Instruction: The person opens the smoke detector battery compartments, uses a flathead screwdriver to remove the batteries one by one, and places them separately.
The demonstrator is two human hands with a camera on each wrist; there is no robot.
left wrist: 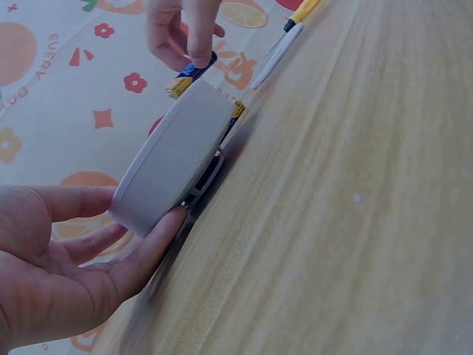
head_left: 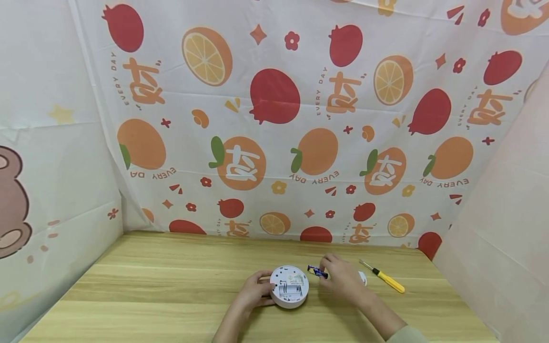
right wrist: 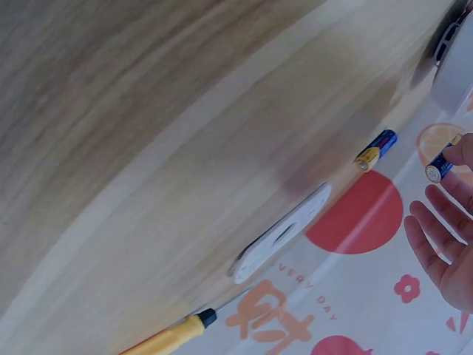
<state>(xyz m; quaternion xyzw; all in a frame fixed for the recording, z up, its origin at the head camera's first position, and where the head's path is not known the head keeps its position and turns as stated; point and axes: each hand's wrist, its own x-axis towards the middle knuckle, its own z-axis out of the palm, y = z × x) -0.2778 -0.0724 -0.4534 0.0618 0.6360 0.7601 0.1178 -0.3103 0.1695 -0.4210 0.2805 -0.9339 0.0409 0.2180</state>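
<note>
A round white device that looks like a smoke detector (head_left: 289,302) faces up, with its battery compartment (head_left: 291,289) uncovered and no battery visible inside. My left hand (head_left: 254,289) grips its rim from the left, thumb and fingers on opposite faces in the left wrist view (left wrist: 66,274). Just right of the device, my right hand (head_left: 343,278) pinches a blue and yellow battery (right wrist: 442,166) between thumb and fingertip; the other fingers are spread. A second such battery (right wrist: 375,150) lies on the table near that hand. Whether the device touches the table I cannot tell.
A white flat cover (right wrist: 284,233) lies on the table, partly hidden behind my right hand in the head view. Further right rests a screwdriver with a yellow handle (head_left: 391,282). A fruit-patterned cloth (head_left: 274,143) hangs behind the wooden table (head_left: 171,281).
</note>
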